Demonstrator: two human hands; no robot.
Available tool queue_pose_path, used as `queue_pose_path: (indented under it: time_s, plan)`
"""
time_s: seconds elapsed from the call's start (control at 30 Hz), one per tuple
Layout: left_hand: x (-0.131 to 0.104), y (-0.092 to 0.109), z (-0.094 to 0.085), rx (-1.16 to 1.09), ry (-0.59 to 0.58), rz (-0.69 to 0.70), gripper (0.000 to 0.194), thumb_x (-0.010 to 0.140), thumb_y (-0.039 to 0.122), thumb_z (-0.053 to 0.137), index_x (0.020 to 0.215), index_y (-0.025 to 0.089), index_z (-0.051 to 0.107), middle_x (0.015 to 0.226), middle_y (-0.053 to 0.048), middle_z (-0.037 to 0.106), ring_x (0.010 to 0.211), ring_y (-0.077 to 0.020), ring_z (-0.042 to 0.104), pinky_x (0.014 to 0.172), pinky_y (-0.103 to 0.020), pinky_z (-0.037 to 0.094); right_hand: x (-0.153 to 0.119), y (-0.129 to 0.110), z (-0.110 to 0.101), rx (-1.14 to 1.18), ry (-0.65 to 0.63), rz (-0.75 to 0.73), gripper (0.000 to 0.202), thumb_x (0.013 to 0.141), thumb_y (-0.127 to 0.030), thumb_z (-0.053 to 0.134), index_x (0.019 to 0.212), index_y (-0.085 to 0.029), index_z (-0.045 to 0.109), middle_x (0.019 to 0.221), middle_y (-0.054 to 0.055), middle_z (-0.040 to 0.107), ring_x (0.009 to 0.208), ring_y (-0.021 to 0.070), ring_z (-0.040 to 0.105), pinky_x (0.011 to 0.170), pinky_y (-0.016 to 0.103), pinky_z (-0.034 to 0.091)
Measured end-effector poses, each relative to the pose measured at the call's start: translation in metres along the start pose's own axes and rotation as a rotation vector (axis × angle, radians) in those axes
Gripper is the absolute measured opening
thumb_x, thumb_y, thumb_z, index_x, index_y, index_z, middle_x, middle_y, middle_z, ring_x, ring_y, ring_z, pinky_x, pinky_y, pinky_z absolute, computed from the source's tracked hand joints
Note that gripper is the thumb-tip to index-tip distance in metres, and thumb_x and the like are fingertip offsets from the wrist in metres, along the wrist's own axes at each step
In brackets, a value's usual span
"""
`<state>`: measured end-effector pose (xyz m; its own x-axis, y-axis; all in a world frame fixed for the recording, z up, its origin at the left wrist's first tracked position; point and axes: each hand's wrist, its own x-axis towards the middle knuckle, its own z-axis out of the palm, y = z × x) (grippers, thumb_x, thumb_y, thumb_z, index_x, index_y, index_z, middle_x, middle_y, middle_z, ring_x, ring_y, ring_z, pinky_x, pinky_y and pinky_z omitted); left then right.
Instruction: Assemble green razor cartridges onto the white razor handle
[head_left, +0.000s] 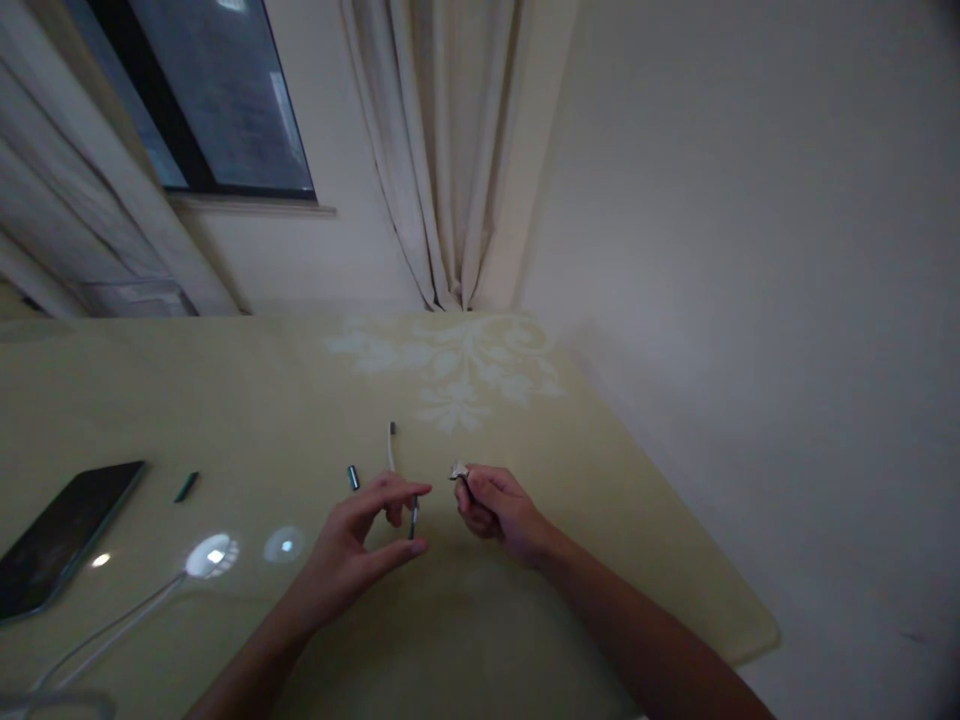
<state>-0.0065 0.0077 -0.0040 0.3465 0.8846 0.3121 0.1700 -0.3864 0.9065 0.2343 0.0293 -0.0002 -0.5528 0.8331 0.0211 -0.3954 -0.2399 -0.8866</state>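
My left hand (367,535) holds a small, thin, dark bar with a shiny edge (413,517) upright between thumb and fingers. Just to its right, my right hand (499,508) is closed around a small object with a pale, jagged top (458,470) and a dark lower part; the fingers cover most of it, so its kind is unclear. The two held pieces are apart. Behind my left hand lie a short dark cylinder (353,478) and a slim white stick with a dark tip (391,445), partly hidden by the fingers.
A dark tablet-like device (67,535) lies on the left of the pale yellow table (247,400), with a small dark green piece (187,487) beside it. White cables (112,625) run across the lower left. A wall (750,300) borders the table's right side.
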Motion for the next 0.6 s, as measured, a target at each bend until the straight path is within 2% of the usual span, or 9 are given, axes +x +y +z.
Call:
queue_pose_path:
  time_s: [0.2,0.3,0.37,0.47,0.53,0.6]
  plan:
    - [0.009,-0.01,0.008,0.398,0.033,0.074,0.037,0.09,0.037,0.08,0.126,0.031,0.075,0.101,-0.003,0.071,0.085,-0.0197,0.065,0.079,-0.032,0.053,0.007,-0.016,-0.012,0.032,0.142,-0.088,0.048,0.091,-0.063,0.073,0.08,-0.018,0.059,0.057,-0.01,0.032,0.045,0.0054,0.019,0.042,0.021,0.01]
    - [0.025,-0.008,0.019,0.547,0.026,0.055,0.035,0.092,0.037,0.076,0.125,0.027,0.075,0.098,-0.005,0.073,0.091,-0.0246,0.067,0.086,-0.038,0.053,0.009,-0.024,-0.017,-0.001,0.197,-0.152,0.048,0.09,-0.062,0.073,0.079,-0.017,0.06,0.056,-0.01,0.034,0.045,0.0051,0.02,0.042,0.021,0.011]
    - [0.044,-0.005,0.029,0.604,-0.047,-0.019,0.035,0.09,0.035,0.077,0.123,0.025,0.076,0.1,-0.007,0.074,0.097,-0.0273,0.067,0.092,-0.043,0.051,0.012,-0.029,-0.023,-0.017,0.248,-0.196,0.048,0.09,-0.062,0.073,0.079,-0.017,0.061,0.056,-0.01,0.035,0.045,0.005,0.021,0.042,0.021,0.011]
    - [0.08,-0.005,0.047,0.598,-0.124,-0.077,0.037,0.085,0.033,0.082,0.121,0.024,0.077,0.101,-0.007,0.075,0.096,-0.0271,0.067,0.092,-0.042,0.052,0.016,-0.034,-0.034,0.003,0.354,-0.256,0.049,0.085,-0.063,0.077,0.079,-0.017,0.061,0.055,-0.01,0.036,0.044,0.0049,0.021,0.042,0.021,0.011]
    - [0.105,-0.011,0.06,0.583,-0.175,-0.147,0.038,0.085,0.032,0.083,0.121,0.022,0.076,0.097,-0.006,0.075,0.09,-0.025,0.069,0.089,-0.041,0.055,0.018,-0.036,-0.044,0.016,0.403,-0.292,0.049,0.083,-0.064,0.078,0.08,-0.018,0.06,0.055,-0.011,0.035,0.044,0.0048,0.019,0.041,0.02,0.011]
    - [0.126,-0.021,0.071,0.563,-0.219,-0.231,0.037,0.089,0.034,0.081,0.122,0.019,0.074,0.103,-0.007,0.075,0.089,-0.023,0.071,0.089,-0.041,0.058,0.021,-0.036,-0.053,0.02,0.432,-0.312,0.05,0.081,-0.065,0.078,0.08,-0.019,0.059,0.054,-0.011,0.035,0.043,0.0046,0.019,0.04,0.02,0.011]
